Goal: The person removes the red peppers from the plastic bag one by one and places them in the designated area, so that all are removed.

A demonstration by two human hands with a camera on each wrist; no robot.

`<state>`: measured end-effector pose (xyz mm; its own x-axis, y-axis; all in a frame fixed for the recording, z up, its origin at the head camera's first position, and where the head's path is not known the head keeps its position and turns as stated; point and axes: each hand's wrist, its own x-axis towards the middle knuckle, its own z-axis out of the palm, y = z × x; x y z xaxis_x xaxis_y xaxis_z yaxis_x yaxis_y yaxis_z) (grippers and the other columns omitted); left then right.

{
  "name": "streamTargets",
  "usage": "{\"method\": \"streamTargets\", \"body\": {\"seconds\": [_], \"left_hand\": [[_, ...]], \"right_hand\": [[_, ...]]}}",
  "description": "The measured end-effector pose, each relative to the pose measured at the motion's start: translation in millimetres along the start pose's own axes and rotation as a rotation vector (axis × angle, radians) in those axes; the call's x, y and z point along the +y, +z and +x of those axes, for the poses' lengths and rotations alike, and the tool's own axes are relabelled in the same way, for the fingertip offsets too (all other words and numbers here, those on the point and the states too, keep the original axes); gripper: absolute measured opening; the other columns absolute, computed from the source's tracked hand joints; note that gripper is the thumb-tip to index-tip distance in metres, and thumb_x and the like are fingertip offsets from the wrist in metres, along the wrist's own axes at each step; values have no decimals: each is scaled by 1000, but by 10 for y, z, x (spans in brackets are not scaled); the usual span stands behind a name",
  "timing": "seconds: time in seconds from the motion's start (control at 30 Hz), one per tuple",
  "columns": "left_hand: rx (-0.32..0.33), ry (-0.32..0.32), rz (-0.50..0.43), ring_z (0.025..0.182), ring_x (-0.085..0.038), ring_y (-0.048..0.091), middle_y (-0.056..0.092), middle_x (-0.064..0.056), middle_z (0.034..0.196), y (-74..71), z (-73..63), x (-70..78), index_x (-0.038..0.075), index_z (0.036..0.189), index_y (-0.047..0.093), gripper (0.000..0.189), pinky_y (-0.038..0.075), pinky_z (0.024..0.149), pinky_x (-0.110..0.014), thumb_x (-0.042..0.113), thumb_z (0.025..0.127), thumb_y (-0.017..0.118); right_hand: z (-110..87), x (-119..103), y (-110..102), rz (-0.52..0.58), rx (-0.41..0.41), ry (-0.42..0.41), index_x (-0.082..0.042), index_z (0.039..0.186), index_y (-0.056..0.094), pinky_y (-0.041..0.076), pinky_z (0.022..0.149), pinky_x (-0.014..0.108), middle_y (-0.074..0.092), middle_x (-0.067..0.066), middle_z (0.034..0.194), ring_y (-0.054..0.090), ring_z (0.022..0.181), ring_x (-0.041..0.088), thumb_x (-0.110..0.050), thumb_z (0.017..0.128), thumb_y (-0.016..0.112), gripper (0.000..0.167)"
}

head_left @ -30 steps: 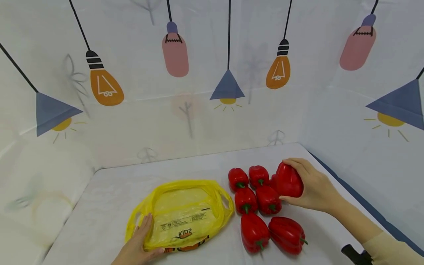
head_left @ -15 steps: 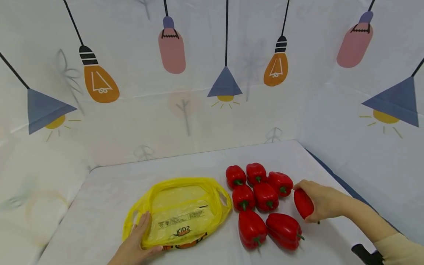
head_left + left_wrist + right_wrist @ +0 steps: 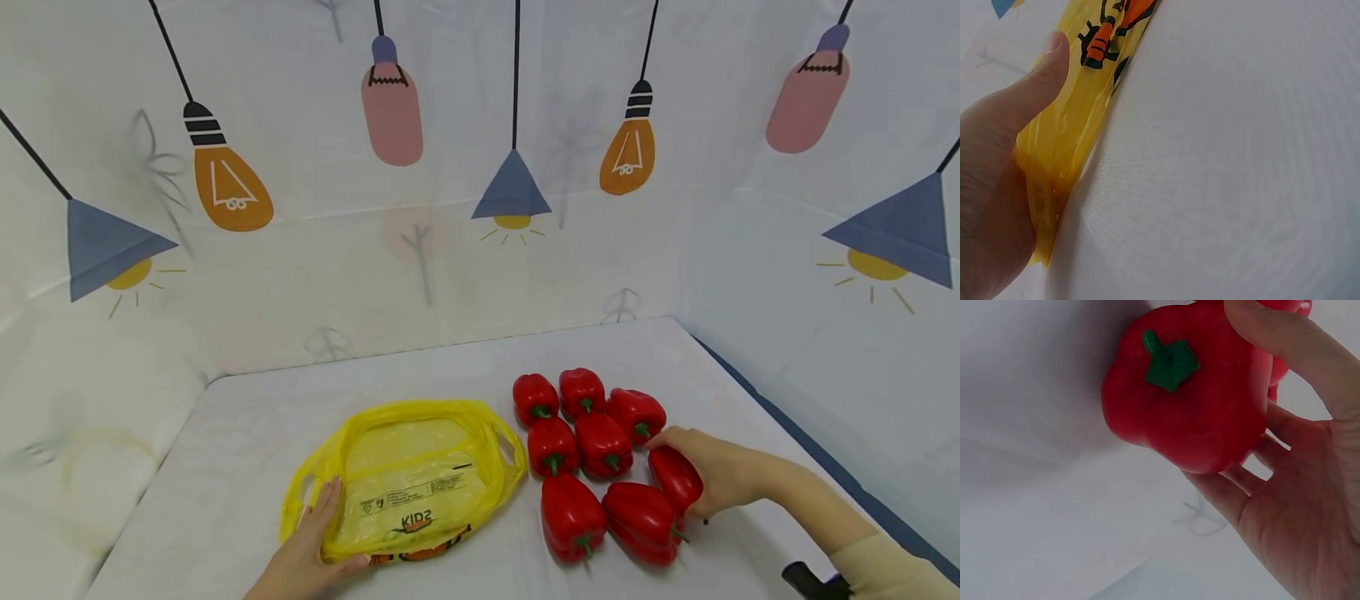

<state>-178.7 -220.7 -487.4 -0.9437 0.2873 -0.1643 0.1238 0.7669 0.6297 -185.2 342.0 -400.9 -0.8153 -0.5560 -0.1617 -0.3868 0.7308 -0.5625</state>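
At the right of the group, my right hand [image 3: 723,473] grips a red bell pepper [image 3: 675,477] from its right side. The right wrist view shows this pepper's green stem [image 3: 1171,362], with the thumb on one side and fingers on the other. Several more red bell peppers [image 3: 602,446] lie close together to its left, one of them [image 3: 641,521] right beside the held one. My left hand [image 3: 306,542] rests against the left edge of a yellow plastic bag [image 3: 420,483]. In the left wrist view its thumb lies straight along the bag [image 3: 1072,125]; most of the fingers are hidden behind the plastic.
A white-covered table [image 3: 247,450] carries everything. Behind it stands a pale cloth wall [image 3: 337,275] printed with hanging lamps. A blue strip [image 3: 795,442] runs along the right edge. Something black [image 3: 813,581] sits by the right sleeve [image 3: 892,562].
My right hand has brought the pepper from the back of the group toward the near right, then slightly left beside the front pepper. The left hand and bag have stayed in place.
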Motion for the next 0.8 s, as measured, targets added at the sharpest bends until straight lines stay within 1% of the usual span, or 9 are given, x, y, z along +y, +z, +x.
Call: {"method": "streamTargets", "body": {"seconds": [0.2, 0.37, 0.4, 0.43, 0.47, 0.5, 0.63, 0.67, 0.8], "left_hand": [[6, -12, 44, 141, -45, 6, 5, -27, 156, 13, -11, 6, -4, 152, 8, 116, 8, 111, -60, 52, 77, 75], [6, -19, 43, 141, -45, 6, 5, -27, 156, 8, -10, 20, -4, 151, 8, 116, 8, 111, -61, 52, 76, 75], [5, -17, 42, 141, -45, 5, 5, -27, 156, 5, -10, 21, -5, 151, 8, 116, 8, 111, -61, 52, 76, 75], [8, -13, 29, 142, -45, 4, 4, -27, 156, 5, -12, 19, -4, 152, 8, 116, 5, 114, -53, 52, 76, 76], [7, -12, 21, 142, -44, 3, 3, -26, 156, 1, -14, 19, -4, 152, 8, 116, 3, 114, -52, 51, 76, 76], [9, -10, 8, 142, -43, 2, 3, -25, 157, 2, -16, 17, -3, 152, 8, 116, 0, 115, -48, 51, 76, 76], [25, 5, -10, 142, -43, 2, 3, -24, 157, 9, -29, 4, -2, 153, 9, 115, -2, 114, -46, 50, 76, 76], [25, 2, -9, 143, -43, 2, 3, -24, 157, 9, -29, 4, -1, 153, 9, 115, -1, 114, -48, 50, 76, 76], [25, 4, -9, 142, -43, 3, 3, -24, 157, 7, -33, 10, -1, 153, 9, 114, -2, 114, -47, 50, 77, 76]], "right_hand": [[26, 16, 25, 7, -1, 10, -7, 131, 45, 58, 70, 37, 43, 17, 130, 44, 113, 40, -24, 65, 88, 81], [8, 30, 24, 0, 27, -23, -5, 130, 47, 58, 71, 36, 41, 16, 130, 43, 113, 42, -25, 65, 88, 79], [0, 33, 23, 1, 33, -31, -5, 129, 48, 58, 72, 34, 40, 16, 130, 43, 113, 42, -25, 65, 88, 78], [-7, 36, 21, 3, 39, -40, -5, 129, 48, 58, 72, 34, 40, 15, 129, 43, 113, 42, -25, 65, 88, 77], [-12, 40, 19, 8, 41, -42, -4, 128, 49, 58, 72, 33, 40, 15, 129, 43, 112, 42, -24, 65, 88, 77], [-18, 40, 15, 15, 42, -43, -5, 128, 49, 57, 72, 32, 40, 15, 129, 43, 112, 42, -24, 65, 88, 77], [-32, 43, 0, 28, 39, -35, -5, 128, 47, 58, 71, 35, 39, 16, 128, 44, 112, 43, -20, 64, 88, 77], [-32, 43, -2, 31, 38, -33, -5, 129, 47, 58, 71, 36, 39, 16, 128, 44, 112, 44, -19, 64, 88, 78], [-32, 43, 2, 5, 46, -27, -5, 130, 46, 58, 72, 38, 41, 16, 126, 46, 110, 43, -18, 65, 88, 79]]}}
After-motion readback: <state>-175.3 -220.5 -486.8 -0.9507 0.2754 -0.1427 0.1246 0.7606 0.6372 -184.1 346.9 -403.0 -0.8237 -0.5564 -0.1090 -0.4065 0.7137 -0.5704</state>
